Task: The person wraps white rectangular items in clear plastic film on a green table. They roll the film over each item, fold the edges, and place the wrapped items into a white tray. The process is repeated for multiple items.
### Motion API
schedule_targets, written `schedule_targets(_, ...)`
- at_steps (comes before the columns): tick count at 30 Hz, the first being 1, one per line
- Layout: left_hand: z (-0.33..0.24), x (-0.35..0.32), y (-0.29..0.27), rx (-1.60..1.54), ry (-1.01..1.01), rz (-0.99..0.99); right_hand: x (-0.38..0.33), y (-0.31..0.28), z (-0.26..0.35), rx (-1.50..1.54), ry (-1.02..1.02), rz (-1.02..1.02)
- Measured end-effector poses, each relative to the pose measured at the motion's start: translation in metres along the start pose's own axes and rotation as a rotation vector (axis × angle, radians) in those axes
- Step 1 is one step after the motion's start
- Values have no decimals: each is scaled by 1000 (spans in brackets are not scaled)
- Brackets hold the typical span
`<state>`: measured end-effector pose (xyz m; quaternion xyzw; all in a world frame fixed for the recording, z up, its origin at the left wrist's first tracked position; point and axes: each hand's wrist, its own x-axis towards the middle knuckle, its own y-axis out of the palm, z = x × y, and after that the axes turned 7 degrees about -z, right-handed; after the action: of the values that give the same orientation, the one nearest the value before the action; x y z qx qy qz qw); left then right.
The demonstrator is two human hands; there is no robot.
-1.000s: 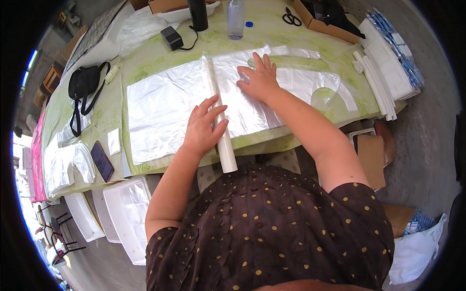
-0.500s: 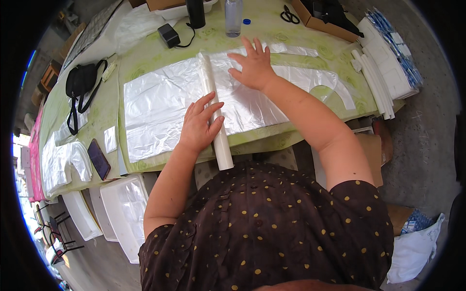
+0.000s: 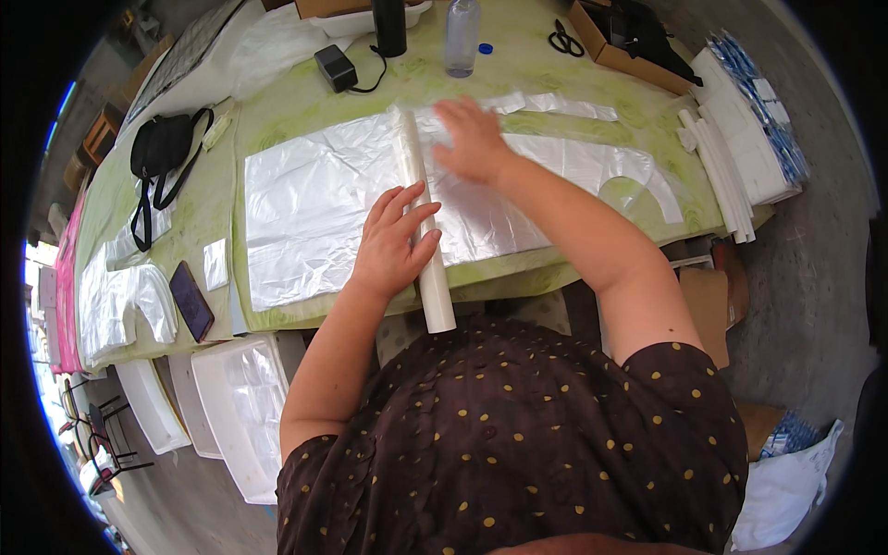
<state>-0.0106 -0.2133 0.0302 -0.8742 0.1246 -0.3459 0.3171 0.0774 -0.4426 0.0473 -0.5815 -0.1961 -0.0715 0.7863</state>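
Left hand: the left hand (image 3: 396, 248) lies over the white roll, fingers spread and thumb apart; palm against it, not wrapped around.
Right hand: the right hand (image 3: 470, 139) is over the plastic sheet, right of the roll's far end; motion-blurred, fingers loosely parted, nothing seen in them. Cannot tell whether it touches the plastic.
Roll: the white roll (image 3: 435, 287) lies across the sheet, near end jutting past the table edge toward the person.
Sheet: the plastic sheet (image 3: 310, 208), shiny and creased, is spread flat on both sides of the roll; rounded cutout at its right end.
Table: green patterned cloth (image 3: 277, 116) underneath.
Far side: black adapter (image 3: 335, 69) with cord, dark flask (image 3: 389, 28), clear bottle (image 3: 462, 42), blue cap (image 3: 486, 48) just beside it, black scissors (image 3: 566, 39).
Left side: black pouch (image 3: 159, 148) with strap; phone (image 3: 191, 302) beside folded white bags (image 3: 120, 305).
Right side: slim white tubes (image 3: 720, 180) near the table's edge; cardboard box (image 3: 629, 60) holding something black.
Below: white bins (image 3: 213, 398), lower left.
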Motion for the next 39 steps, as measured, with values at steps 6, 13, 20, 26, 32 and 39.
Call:
schedule_targets(6,9,-11,-4,147,-32,140,-68,-27,97,366,-430,197)
schedule_targets(13,0,-55,-47,-56,-49,-210,-146,-36,97,597,-357,-2)
schedule_targets(20,-39,16,-58,-151,233,-39,-156,-35,121,681,-440,11)
schedule_targets(26,2,9,-39,329,-44,371,-176,-56,113,737,-451,21)
schedule_targets(32,2,-32,-94,604,-428,119,-214,-76,74,759,-213,7)
schedule_targets(39,14,-23,-81,520,-396,54,-212,-70,78,827,-218,-13)
